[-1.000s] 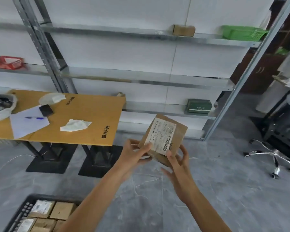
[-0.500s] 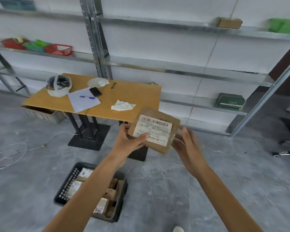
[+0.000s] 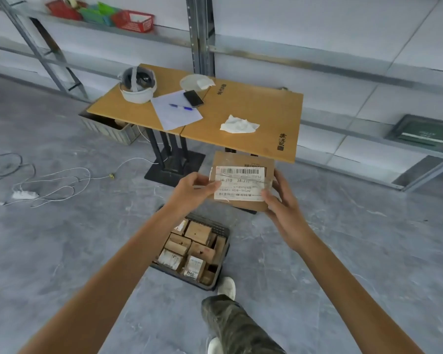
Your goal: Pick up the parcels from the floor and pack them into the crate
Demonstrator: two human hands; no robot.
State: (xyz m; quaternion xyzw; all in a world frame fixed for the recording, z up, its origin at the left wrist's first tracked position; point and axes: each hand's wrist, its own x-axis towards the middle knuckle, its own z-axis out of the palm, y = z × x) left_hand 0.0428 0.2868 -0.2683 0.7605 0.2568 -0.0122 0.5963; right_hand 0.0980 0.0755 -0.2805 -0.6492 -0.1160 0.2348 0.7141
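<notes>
I hold a flat brown cardboard parcel [image 3: 243,162] with a white barcode label in front of me, above the floor. My left hand [image 3: 192,190] pinches its left edge, thumb on the label. My right hand [image 3: 279,200] grips its right side and lower corner. Below the parcel, on the grey floor, stands a black plastic crate [image 3: 221,229] holding several small cardboard parcels, packed close together. My left forearm crosses over the crate's left side.
A wooden table [image 3: 253,111] stands behind the crate, carrying a white helmet [image 3: 138,85], paper, a pen, a phone and a tissue. Metal shelving [image 3: 200,34] lines the wall. White cables [image 3: 49,182] lie on the floor at left. My leg and white shoes [image 3: 226,287] are beside the crate.
The view has swung left and down, bringing the crate under the parcel. The parcel has turned level with its label facing me, and both hands now grip its sides.
</notes>
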